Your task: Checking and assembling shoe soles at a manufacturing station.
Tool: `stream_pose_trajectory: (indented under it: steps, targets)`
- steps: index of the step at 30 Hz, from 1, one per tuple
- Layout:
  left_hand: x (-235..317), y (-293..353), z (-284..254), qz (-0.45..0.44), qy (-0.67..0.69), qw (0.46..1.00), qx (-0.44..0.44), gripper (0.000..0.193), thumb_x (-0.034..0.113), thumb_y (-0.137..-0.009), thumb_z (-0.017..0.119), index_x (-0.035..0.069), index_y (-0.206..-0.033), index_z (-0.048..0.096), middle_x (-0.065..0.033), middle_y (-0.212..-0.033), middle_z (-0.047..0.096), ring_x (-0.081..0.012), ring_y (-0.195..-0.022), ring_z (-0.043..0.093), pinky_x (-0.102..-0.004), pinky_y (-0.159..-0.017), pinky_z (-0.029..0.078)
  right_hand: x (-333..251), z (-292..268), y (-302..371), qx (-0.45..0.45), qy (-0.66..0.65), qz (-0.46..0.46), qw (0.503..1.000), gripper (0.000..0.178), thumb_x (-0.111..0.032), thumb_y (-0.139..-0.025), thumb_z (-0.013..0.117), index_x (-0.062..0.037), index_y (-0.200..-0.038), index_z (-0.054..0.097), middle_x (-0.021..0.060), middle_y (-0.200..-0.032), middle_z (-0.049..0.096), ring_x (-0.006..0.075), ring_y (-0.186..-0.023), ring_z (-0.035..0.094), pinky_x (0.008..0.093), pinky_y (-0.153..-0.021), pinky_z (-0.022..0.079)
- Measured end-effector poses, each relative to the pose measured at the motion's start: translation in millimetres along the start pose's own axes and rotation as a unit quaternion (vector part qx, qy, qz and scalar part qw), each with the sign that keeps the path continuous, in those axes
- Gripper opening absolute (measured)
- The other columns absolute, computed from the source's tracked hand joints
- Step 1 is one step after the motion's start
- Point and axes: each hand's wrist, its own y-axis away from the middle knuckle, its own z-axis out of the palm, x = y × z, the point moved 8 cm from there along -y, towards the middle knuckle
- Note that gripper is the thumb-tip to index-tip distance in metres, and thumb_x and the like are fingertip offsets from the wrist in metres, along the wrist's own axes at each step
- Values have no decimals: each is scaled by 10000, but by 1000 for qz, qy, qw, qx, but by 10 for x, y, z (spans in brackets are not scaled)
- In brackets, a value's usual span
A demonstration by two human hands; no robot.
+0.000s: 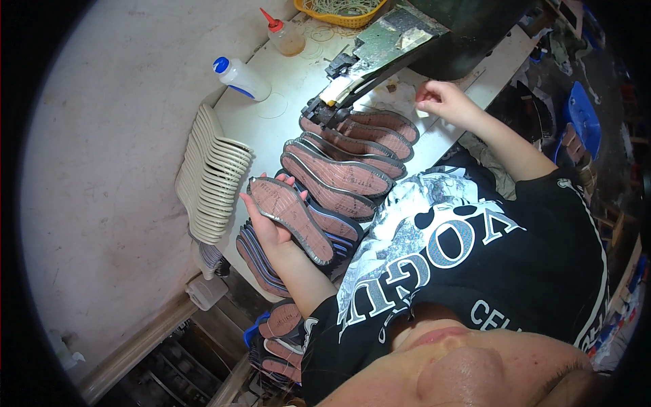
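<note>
My left hand holds up a pink-brown insole-shaped piece with a dark stitched rim, fingers under it and thumb at its edge. Below it on the white table lie more such pieces, overlapping in a row, with a stack of blue-edged ones beside my left wrist. Off to the right, past the far end of the row, my right hand is closed in a pinch. A small pale piece shows under its fingertips; its kind is unclear.
A dark green machine arm with a lit tip overhangs the row. Cream curved pieces stand stacked along the wall. Behind are a white bottle, a red-tipped squeeze bottle and a yellow basket. More pieces lie below the table.
</note>
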Motion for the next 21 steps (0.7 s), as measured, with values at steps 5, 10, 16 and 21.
stream_pose_trajectory:
  steps: [5, 10, 16, 21]
  targets:
    - [-22, 2, -40, -4, 16, 1000, -7, 661, 654, -943, 332, 101, -1293, 425, -178, -1153, 559, -333, -1082, 562, -594, -822, 495, -65, 191, -189, 41, 39, -33, 998, 112, -100, -825, 657, -15, -895, 641, 41, -820, 602, 122, -792, 583, 285, -721, 475]
    - [-22, 0, -20, -1, 11, 1000, -9, 660, 657, -942, 331, 102, -1287, 423, -177, -1155, 554, -334, -1092, 555, -594, -834, 488, -80, 209, -171, 167, 154, -140, 964, 149, -149, -784, 707, -49, -865, 633, 100, -877, 563, 270, -884, 605, 359, -735, 474]
    - [-10, -13, -17, -1, 18, 1000, -26, 660, 655, -942, 332, 97, -1283, 420, -177, -1150, 556, -333, -1079, 562, -590, -831, 494, -214, 165, -75, 190, 239, -90, 948, 159, -170, -826, 653, -55, -935, 652, 132, -992, 626, 374, -897, 617, 453, -784, 498]
    - [-10, -19, -79, 8, -4, 1000, 4, 735, 685, -927, 316, 75, -1325, 410, -193, -1165, 561, -345, -1064, 568, -589, -842, 496, -629, 145, 142, 103, 166, -120, 973, 226, -147, -850, 649, -71, -1063, 660, 94, -792, 600, 211, -737, 599, 327, -669, 486]
